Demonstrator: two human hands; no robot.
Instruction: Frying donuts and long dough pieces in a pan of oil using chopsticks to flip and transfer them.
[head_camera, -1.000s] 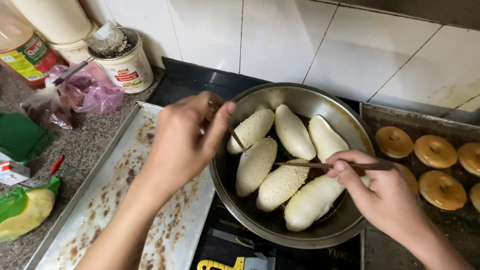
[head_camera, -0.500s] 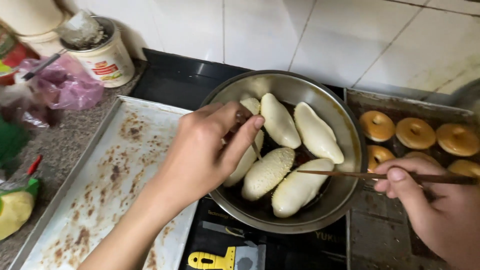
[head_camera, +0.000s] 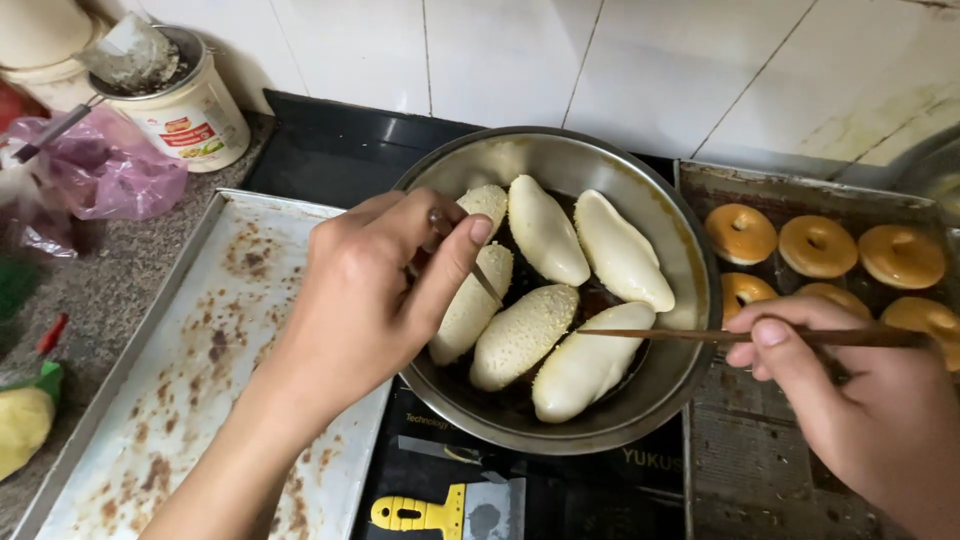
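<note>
Two hands work over a round metal pan (head_camera: 690, 300) of dark oil on a black cooktop (head_camera: 330, 150). Nearest, at the right edge, the right hand (head_camera: 860, 400) has its thumb and fingers pinched together on a long wooden stick (head_camera: 700, 335), which lies level with its tip touching the nearest of six pale, oblong dough pieces (head_camera: 585, 365). To the left, the left hand (head_camera: 370, 290) reaches over the pan's left rim, its fingers closed on a second thin stick (head_camera: 487, 285) that slants down onto the left-hand pieces; its upper end is hidden, so the grip is probably a pinch. A stained empty baking tray (head_camera: 200, 370) lies left of the pan. Farther right, a tray (head_camera: 720, 180) holds browned ring doughnuts (head_camera: 818, 245). At the far left stand a white tub (head_camera: 195, 110) and a pink plastic bag (head_camera: 100, 170).
</note>
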